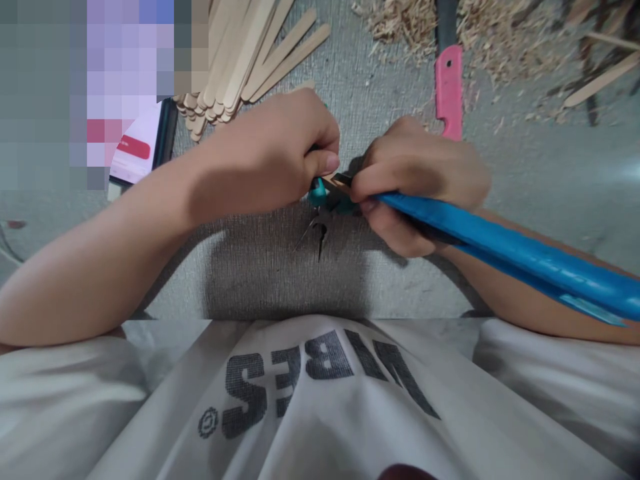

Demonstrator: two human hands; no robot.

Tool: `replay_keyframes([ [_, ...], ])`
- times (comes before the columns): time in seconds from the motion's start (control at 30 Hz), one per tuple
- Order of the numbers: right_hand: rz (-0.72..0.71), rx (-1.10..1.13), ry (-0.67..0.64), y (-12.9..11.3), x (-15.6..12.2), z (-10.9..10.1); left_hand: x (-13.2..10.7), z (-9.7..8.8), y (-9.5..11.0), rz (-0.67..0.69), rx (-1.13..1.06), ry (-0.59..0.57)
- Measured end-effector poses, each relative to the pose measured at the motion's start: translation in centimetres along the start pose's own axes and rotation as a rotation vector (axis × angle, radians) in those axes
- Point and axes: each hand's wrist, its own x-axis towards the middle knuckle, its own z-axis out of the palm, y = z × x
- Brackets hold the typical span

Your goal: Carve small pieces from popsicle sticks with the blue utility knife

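While the left hand [293,143] pinches a small wooden piece [329,181] near the centre of the head view, the right hand [417,170] has its fingers wrapped around a blue tool [505,237], which slants off to the right edge. The left fingers look clamped on the piece close to its end, presumably to steady it; the right grip sits near the tool's front, likely for control. Below them, pliers [323,230] lie on the table [280,273], seemingly just set aside, as do a pink-handled knife [449,87] among shavings [505,50] and fanned wooden sticks [225,73] at the top.

The fingers hide most of the piece, and whether the tool touches it cannot be told. Hands cover much of the pliers' teal handles; pixelation masks the upper left, including part of a phone [131,160].
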Motion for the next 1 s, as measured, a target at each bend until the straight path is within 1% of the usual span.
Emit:
replay_keyframes([
  [0.1, 0.061, -0.017, -0.033, 0.7, -0.6, 0.1, 0.0, 0.2, 0.3, -0.038, 0.049, 0.030],
  [0.23, 0.041, -0.005, -0.059, 0.9, -0.8, 0.0, 0.0, 0.1, 1.0, -0.088, 0.109, 0.026],
  [0.33, -0.026, 0.000, -0.047, 0.6, -0.4, -0.2, 0.0, 0.0, 1.3, -0.085, 0.086, 0.036],
  [0.4, -0.103, 0.005, -0.009, 0.5, -0.2, -0.3, 0.1, 0.0, 1.1, -0.093, 0.061, 0.035],
  [0.47, -0.153, 0.013, 0.001, 0.6, 0.0, -0.4, 0.2, 0.1, 0.8, -0.101, 0.054, 0.028],
  [0.53, -0.128, 0.019, -0.047, 0.6, -0.1, -0.5, 0.3, 0.2, 0.5, -0.079, 0.062, 0.025],
  [0.57, -0.116, 0.031, -0.047, 0.7, -0.1, -0.5, 0.2, 0.2, 0.3, -0.057, 0.062, 0.030],
  [0.63, -0.052, 0.037, -0.090, 0.8, -0.2, -0.5, 0.1, 0.2, 0.1, -0.019, 0.045, 0.040],
  [0.67, -0.071, 0.052, -0.064, 1.0, -0.3, -0.4, 0.1, 0.2, 0.1, -0.012, 0.029, 0.044],
  [0.73, -0.118, 0.072, -0.023, 1.3, -0.4, -0.2, 0.0, 0.1, 0.2, -0.027, 0.014, 0.046],
  [0.87, -0.131, 0.076, -0.006, 1.8, -0.9, 0.1, 0.2, 0.1, 0.8, -0.076, 0.044, 0.022],
  [0.9, -0.118, 0.069, 0.001, 1.8, -1.0, 0.1, 0.3, 0.1, 1.0, -0.085, 0.045, 0.014],
  [0.93, -0.068, 0.057, 0.006, 1.6, -1.0, 0.1, 0.3, 0.0, 1.1, -0.093, 0.046, 0.010],
  [1.0, -0.018, 0.064, -0.014, 1.2, -1.0, -0.1, 0.4, 0.0, 1.2, -0.109, 0.060, 0.006],
])
